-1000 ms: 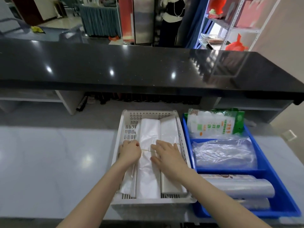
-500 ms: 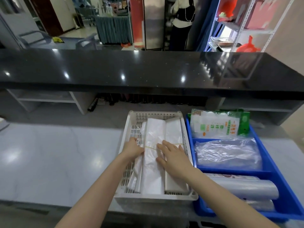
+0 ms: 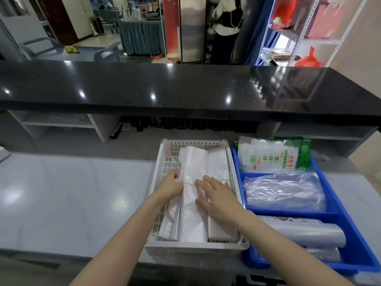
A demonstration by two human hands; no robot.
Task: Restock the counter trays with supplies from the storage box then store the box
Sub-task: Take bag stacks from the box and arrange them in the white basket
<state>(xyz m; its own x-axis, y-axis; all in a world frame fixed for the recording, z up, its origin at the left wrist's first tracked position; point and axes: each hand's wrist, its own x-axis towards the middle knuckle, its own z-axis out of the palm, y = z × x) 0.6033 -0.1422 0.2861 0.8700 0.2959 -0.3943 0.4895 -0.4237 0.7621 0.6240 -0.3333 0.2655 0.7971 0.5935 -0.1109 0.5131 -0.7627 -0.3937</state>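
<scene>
Fingers of my right hand [image 3: 218, 195] lie spread and flat on the banded bag bundle [image 3: 192, 213]. My left hand [image 3: 172, 185] curls its fingers round that bundle's left edge. The white tray [image 3: 198, 144] holds three bag stacks, and the blue tray [image 3: 338, 213] beside it has three compartments.

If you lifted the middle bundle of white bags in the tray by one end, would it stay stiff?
The bundle of white bags would probably droop: it looks like thin crinkled film. The rubber band around its middle likely keeps it together. Its glossy surface may slip.
</scene>
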